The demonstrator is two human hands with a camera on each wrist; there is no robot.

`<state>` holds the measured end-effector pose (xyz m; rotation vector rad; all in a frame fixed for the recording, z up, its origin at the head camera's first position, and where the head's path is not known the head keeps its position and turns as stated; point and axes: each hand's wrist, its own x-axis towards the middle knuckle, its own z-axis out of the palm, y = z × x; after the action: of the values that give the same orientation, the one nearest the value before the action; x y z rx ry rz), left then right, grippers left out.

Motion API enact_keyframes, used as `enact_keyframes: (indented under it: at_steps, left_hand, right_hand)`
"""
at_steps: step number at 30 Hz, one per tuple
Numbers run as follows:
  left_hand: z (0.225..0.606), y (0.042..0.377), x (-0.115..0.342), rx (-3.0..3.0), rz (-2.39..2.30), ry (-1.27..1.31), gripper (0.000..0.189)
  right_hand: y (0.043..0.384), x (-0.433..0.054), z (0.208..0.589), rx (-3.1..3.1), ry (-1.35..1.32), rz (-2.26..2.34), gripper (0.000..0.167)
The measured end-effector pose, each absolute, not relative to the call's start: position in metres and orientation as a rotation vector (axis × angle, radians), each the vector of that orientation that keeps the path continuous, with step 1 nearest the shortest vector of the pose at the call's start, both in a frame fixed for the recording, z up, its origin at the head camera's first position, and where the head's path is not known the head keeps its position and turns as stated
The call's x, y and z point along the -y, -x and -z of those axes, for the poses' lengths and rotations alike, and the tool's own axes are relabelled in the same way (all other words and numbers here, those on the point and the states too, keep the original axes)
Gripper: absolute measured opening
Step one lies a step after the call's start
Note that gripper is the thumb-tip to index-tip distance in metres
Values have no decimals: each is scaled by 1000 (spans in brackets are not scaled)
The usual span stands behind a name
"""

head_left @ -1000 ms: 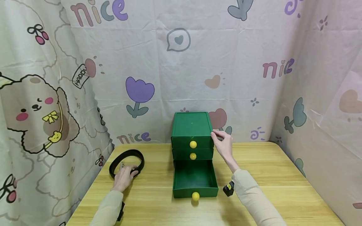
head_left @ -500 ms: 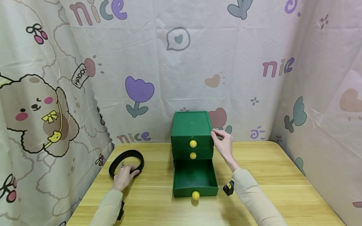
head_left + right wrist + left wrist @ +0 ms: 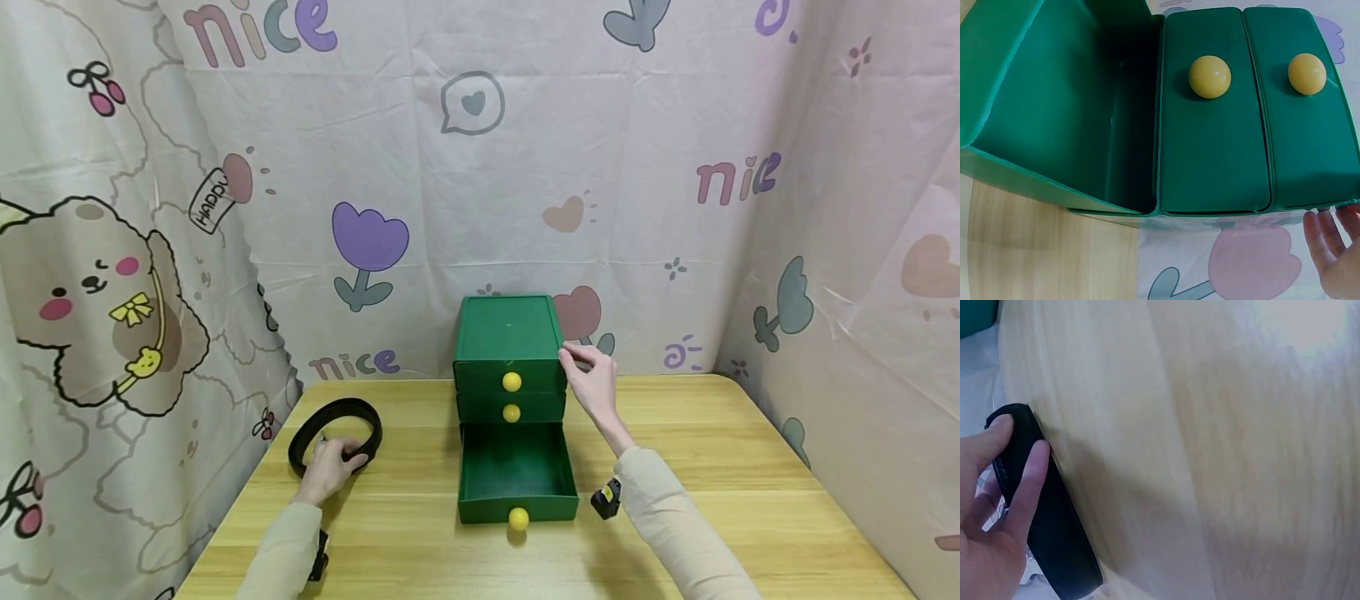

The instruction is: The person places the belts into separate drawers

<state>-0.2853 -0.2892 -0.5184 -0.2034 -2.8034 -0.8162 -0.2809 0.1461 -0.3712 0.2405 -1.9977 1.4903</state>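
On the left of the table, a black belt (image 3: 363, 406) stands on its edge, coiled into a loop. My left hand (image 3: 327, 469) holds its near side; in the left wrist view the thumb (image 3: 1001, 428) lies over the upper edge and a finger (image 3: 1034, 464) runs across the strap (image 3: 1063, 550). A green drawer box (image 3: 510, 329) with yellow knobs stands in the middle. Its bottom drawer (image 3: 517, 510) is pulled out with nothing visible inside, while the two above are closed. My right hand (image 3: 595, 385) touches the box's right side near the top front corner, its fingers fairly straight.
The wooden table (image 3: 697, 467) runs back to a printed cloth (image 3: 480, 183), which also hangs at both sides. The drawer's yellow knob (image 3: 518, 519) sticks out toward me. Small black devices are strapped at both wrists.
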Motion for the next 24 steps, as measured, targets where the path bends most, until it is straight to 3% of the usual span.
enact_keyframes:
  at_steps: [24]
  left_hand:
    - [519,283,290,2880,887,106,30]
  right_hand:
    - [281,-146,372,1992,-248,-1486,23]
